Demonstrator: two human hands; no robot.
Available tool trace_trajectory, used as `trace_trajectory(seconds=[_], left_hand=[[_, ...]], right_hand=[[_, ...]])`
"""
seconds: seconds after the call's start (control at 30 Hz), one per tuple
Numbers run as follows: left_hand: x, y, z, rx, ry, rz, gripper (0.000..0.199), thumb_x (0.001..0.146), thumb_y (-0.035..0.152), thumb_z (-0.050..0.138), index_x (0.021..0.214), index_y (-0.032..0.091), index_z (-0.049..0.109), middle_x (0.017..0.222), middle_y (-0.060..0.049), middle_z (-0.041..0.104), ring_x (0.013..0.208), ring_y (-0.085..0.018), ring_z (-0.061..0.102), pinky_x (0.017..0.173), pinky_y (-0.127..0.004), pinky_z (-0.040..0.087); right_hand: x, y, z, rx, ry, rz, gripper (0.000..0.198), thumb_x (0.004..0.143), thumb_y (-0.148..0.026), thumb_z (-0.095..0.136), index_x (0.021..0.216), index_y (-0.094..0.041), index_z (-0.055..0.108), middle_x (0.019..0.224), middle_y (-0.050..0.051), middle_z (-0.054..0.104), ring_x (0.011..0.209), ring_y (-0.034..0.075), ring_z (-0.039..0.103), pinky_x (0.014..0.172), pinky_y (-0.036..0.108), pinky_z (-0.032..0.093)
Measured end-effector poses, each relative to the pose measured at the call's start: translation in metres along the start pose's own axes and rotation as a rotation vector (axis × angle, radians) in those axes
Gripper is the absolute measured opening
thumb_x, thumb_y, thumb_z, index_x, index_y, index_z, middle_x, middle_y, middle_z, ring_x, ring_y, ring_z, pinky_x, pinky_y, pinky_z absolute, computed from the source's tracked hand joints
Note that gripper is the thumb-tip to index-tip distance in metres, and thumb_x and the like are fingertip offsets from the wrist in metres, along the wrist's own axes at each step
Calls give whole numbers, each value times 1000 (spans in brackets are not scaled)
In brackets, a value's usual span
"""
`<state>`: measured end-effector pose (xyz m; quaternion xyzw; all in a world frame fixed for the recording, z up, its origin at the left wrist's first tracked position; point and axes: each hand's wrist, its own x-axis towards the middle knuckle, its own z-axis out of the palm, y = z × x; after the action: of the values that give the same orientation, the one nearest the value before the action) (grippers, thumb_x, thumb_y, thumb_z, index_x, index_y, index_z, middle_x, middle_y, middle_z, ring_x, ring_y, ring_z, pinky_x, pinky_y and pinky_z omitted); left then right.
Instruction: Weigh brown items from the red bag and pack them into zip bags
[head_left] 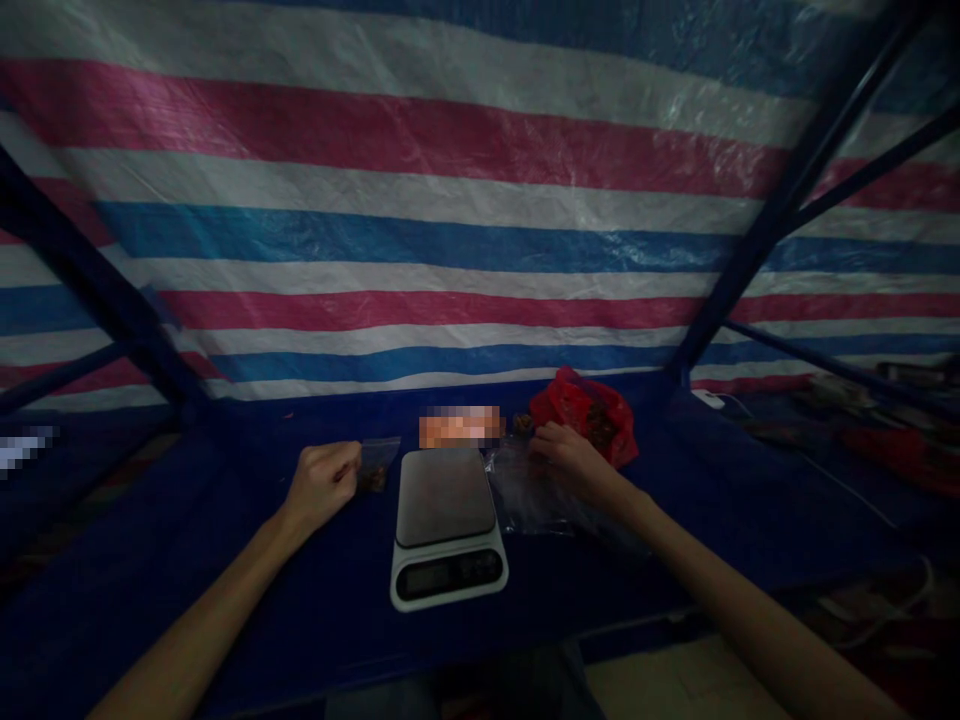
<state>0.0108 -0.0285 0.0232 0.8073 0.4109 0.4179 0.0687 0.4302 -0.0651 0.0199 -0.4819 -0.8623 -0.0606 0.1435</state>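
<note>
The person's hands were apart, near the middle of the frame. The left hand (324, 475) was curled against the left edge of a small zip bag (381, 462) with brown bits inside; whether it gripped the bag could not be told. The right hand (564, 448), its grip also unclear, lay over clear plastic bags (525, 495), beside an open red bag (556, 398) of brown pieces, right of centre. Between the hands, a kitchen scale (446, 497) sat on the blue desk (315, 620).
</note>
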Motion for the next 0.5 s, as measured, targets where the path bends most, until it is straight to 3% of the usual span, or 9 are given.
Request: trace_trajectory(seconds=[0.17,0.23,0.3,0.37,0.4,0.43,0.5], left_hand=[[13,16,-8,12,28,1,22,73,10,47,55,22,43,50,5,39,46,-12,38,53,-27,29],[23,33,-5,-11,-23,-2,22,82,9,44,65,22,50,57,4,50,51,-12,47,55,-26,36],[37,56,2,-45,-105,6,17,94,15,46,96,20,62,81,1,68,61,-13,59,61,-26,45],[54,81,13,-80,-197,32,26,100,29,55,124,21,59,100,-2,74,76,-15,68,70,-27,53],[62,92,19,-109,-277,75,36,99,35,60,133,21,57,112,-5,74,94,-19,71,82,-32,55],[71,102,27,-126,-308,115,43,97,40,66,135,20,58,123,-9,73,107,-22,70,91,-36,55],[86,115,41,-181,-280,166,33,98,39,68,125,19,67,118,-9,75,107,-23,69,92,-38,53]], right_hand=[[15,-1,-7,-9,93,-27,11,92,-10,67,86,-18,71,90,6,71,87,21,61,79,35,45],[25,-3,-18,19,135,-51,8,94,-14,68,89,-18,72,90,5,72,88,22,61,80,35,45],[37,-9,-32,88,234,-79,7,96,-16,67,93,-19,72,90,5,72,88,21,61,80,35,45],[49,-19,-44,166,377,-114,8,98,-17,66,93,-19,72,90,4,73,87,21,60,80,35,45],[54,-25,-48,194,449,-136,9,98,-17,65,92,-20,71,89,4,73,87,21,59,80,36,45],[59,-32,-49,207,508,-159,10,99,-18,65,91,-20,71,88,4,73,86,21,59,80,36,44],[64,-42,-47,227,599,-187,12,100,-19,65,89,-21,70,87,3,73,85,20,58,79,36,43]])
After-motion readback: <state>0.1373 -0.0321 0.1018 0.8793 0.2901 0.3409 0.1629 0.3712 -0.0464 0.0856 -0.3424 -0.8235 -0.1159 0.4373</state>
